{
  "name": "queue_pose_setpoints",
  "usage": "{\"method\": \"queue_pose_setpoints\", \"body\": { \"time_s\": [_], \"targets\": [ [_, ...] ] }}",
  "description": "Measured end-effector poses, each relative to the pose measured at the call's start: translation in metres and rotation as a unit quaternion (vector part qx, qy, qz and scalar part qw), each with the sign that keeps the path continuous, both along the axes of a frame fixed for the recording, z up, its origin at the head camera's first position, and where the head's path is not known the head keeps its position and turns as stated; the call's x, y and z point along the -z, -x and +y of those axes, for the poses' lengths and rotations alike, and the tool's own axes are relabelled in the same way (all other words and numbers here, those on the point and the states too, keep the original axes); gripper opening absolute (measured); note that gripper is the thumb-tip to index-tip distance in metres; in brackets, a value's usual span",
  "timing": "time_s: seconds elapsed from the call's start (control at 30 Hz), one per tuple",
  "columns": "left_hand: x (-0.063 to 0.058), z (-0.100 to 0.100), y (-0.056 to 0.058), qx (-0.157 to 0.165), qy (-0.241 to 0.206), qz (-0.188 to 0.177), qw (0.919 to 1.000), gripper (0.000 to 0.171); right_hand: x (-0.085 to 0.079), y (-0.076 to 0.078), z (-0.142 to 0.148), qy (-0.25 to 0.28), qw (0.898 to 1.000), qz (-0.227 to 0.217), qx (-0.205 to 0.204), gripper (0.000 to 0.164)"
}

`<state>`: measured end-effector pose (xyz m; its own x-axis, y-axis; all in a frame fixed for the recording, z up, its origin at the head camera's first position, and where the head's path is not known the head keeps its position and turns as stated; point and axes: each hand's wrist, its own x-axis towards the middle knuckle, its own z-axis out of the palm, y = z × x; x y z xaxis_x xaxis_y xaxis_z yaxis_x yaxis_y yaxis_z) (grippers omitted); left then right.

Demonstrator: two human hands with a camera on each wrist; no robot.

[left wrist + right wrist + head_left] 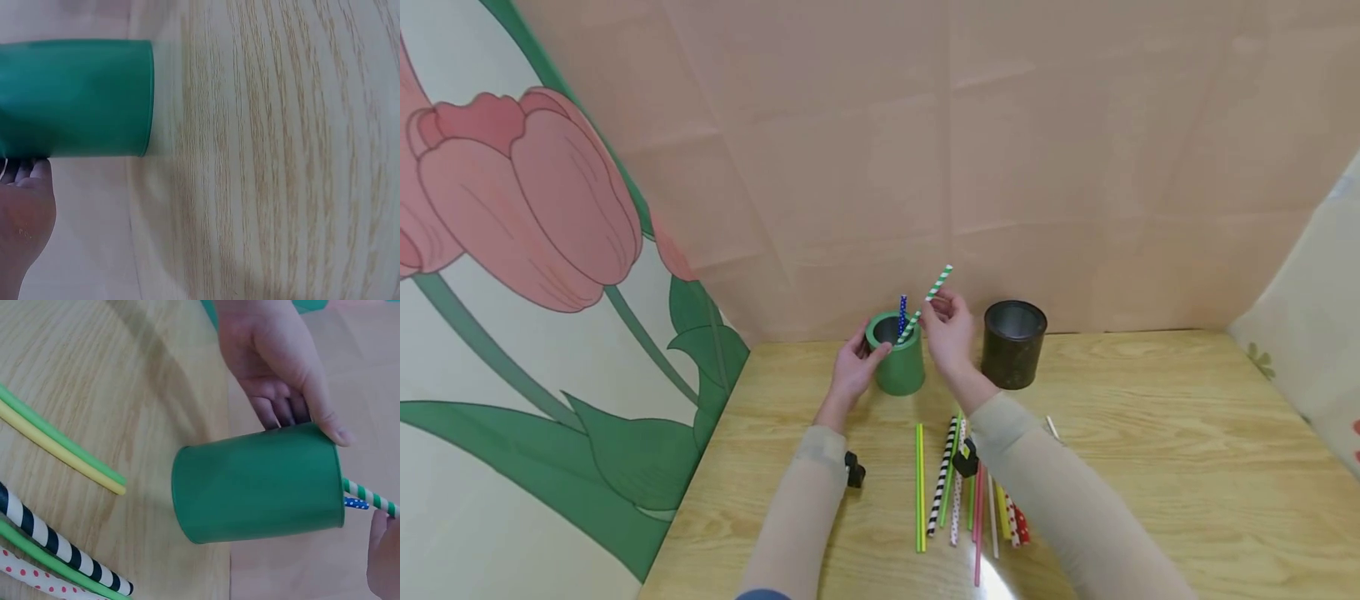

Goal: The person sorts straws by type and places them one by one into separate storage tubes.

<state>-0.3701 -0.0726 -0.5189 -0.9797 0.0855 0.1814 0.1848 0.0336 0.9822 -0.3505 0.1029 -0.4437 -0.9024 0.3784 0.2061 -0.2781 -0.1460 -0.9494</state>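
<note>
A green cup (901, 373) is at the back of the wooden table. My left hand (852, 368) holds it from the left side, thumb at the rim and the other fingers round the far side. Inside stands a blue straw with white dots (903, 310), its top above the rim. Between thumb and fingers, my right hand (951, 332) pinches a green-and-white striped straw (940, 281) that slants down into the cup's mouth. In the right wrist view, both straws poke out past the cup's rim; their lower ends are hidden inside.
A black cup (1013, 358) stands to the right at the back. In front lie several loose straws: a green-and-yellow pair (921, 492), a black-and-white striped one (942, 479), and dotted, pink and yellow ones, partly hidden by my right forearm. A papered wall rises behind the table.
</note>
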Motion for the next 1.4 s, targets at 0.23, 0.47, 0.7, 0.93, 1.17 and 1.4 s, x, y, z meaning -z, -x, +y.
{"method": "queue_pose_setpoints", "body": {
  "time_s": [0.23,0.47,0.7,0.93,1.17,1.4],
  "targets": [
    [0.001,-0.001,0.001,0.003,0.0,-0.002,1.0,0.077,0.009,0.0,-0.004,-0.052,0.998,-0.016,-0.023,0.028],
    [0.001,-0.001,0.002,0.006,-0.007,0.003,1.0,0.077,0.014,-0.002,-0.001,-0.11,0.993,-0.037,-0.022,0.041],
    [0.001,0.0,0.003,0.0,0.0,0.011,0.9999,0.076,0.016,-0.004,0.009,-0.105,0.993,-0.058,-0.019,0.049],
    [0.002,0.0,0.003,-0.006,0.0,0.003,1.0,0.077,0.015,-0.007,0.015,-0.106,0.992,-0.063,-0.023,0.047],
    [0.001,0.0,0.002,-0.004,0.001,0.005,1.0,0.078,0.02,-0.017,0.031,-0.129,0.989,-0.053,-0.053,0.042],
    [0.002,0.0,0.003,-0.013,0.005,0.003,0.9999,0.077,0.038,-0.041,0.062,-0.151,0.977,-0.086,-0.125,0.043]
  ]
}}
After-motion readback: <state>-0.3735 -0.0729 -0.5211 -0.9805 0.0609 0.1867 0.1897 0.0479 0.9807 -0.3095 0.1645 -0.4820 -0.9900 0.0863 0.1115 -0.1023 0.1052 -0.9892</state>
